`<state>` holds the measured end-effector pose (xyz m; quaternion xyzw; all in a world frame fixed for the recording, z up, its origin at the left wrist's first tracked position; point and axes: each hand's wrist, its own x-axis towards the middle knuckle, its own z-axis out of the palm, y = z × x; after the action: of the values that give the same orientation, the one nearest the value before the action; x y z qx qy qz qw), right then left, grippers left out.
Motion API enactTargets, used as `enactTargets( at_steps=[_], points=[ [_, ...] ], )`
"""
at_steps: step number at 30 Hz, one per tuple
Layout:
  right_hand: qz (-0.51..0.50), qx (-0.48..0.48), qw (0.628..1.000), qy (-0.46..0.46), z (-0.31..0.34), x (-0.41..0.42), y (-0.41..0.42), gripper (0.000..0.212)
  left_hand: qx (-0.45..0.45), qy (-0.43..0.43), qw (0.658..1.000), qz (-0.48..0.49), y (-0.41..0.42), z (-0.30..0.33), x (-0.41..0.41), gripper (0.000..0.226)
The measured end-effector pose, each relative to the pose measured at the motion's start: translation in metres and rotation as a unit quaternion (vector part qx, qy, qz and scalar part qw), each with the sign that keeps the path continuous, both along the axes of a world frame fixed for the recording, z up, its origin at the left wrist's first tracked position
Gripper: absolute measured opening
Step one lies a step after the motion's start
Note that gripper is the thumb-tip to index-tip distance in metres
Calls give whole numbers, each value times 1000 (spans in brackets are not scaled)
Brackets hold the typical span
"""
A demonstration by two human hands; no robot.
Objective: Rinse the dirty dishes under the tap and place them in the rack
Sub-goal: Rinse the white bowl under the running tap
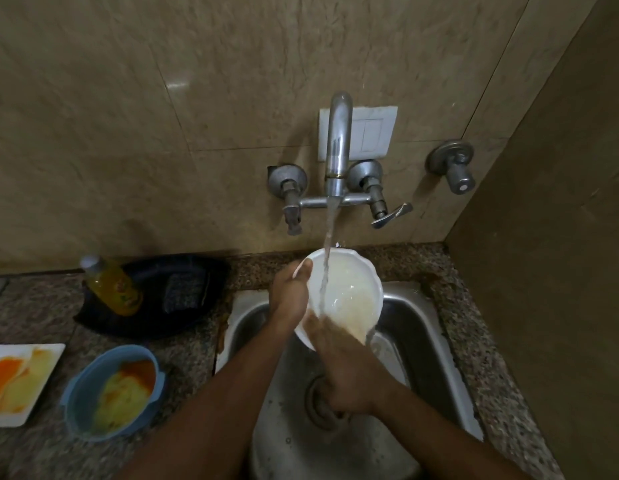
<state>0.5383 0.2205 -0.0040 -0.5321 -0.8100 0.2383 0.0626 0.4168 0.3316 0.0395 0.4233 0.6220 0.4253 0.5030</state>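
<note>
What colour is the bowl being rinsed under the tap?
White, seen in the head view: the bowl.

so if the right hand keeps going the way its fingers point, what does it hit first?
The right hand points up and left into the white bowl; its fingers already touch the inside, so the bowl wall comes first. Beyond is the left hand, though depth is unclear.

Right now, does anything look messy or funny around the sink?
Yes. Brownish stains mark the counter edge left of the sink. Nearby, a blue bowl and a white plate still hold yellow and orange leftovers. Nothing looks broken.
</note>
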Motion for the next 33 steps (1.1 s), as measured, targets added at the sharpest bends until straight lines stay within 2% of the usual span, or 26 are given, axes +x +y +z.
enactTargets(
  at_steps=[2, 5, 8, 10, 13, 15, 17, 19, 21, 22, 23, 24, 26, 27, 29, 31, 33],
  points=[
    [-9, 1, 1000, 23, -5, -2, 0, 119, 9, 26, 999, -20, 2, 5, 0, 23],
    [14, 51, 998, -41, 0, 15, 2, 107, 6, 34, 999, -11, -5, 1, -4, 18],
    [-7, 38, 999, 16, -5, -4, -5, 113, 4, 87, 995, -37, -4, 1, -5, 21],
    [-24, 34, 998, 44, -14, -2, -11, 104, 4, 128, 990, -57, -3, 7, -5, 27],
    [-5, 66, 998, 3, -10, 6, -10, 95, 12, 169, 983, -65, -6, 8, -8, 31],
    [-4, 72, 997, 21, -12, -4, -10, 82, 9, 175, 980, -95, -3, 12, -9, 31],
    [-3, 119, 993, 24, -24, -9, -8, 82, 2, 152, 981, -124, 3, 16, -11, 30],
    [-18, 205, 979, -16, -32, 1, -7, 82, -10, 90, 988, -122, 2, 19, -11, 24],
    [-62, 240, 969, -14, -27, 5, -8, 55, -43, 3, 994, -104, -8, 12, -14, 20],
    [-95, 225, 969, 28, -17, 2, -8, 38, -59, -33, 993, -95, -18, 5, -12, 28],
    [-159, 169, 968, 96, -11, -7, -7, 28, -73, -68, 992, -81, -30, -3, -9, 38],
    [-172, 144, 967, 123, -10, -14, -9, 26, -79, -89, 991, -58, -43, -7, -4, 40],
    [-151, 193, 966, 82, -6, -27, -7, 34, -82, -87, 993, 23, -53, -7, 1, 32],
    [-116, 186, 972, 89, -14, -32, -9, 39, -88, -77, 992, 48, -50, -8, 0, 32],
    [-46, 172, 981, 70, -27, -25, -13, 52, -97, -63, 993, 35, -44, -6, -10, 31],
    [-7, 110, 989, 99, -26, -6, -12, 66, -98, -62, 993, 5, -38, -5, -20, 26],
    [17, 102, 993, 62, -14, -4, -8, 80, -104, -43, 994, -9, -33, -4, -23, 25]
  ],
)
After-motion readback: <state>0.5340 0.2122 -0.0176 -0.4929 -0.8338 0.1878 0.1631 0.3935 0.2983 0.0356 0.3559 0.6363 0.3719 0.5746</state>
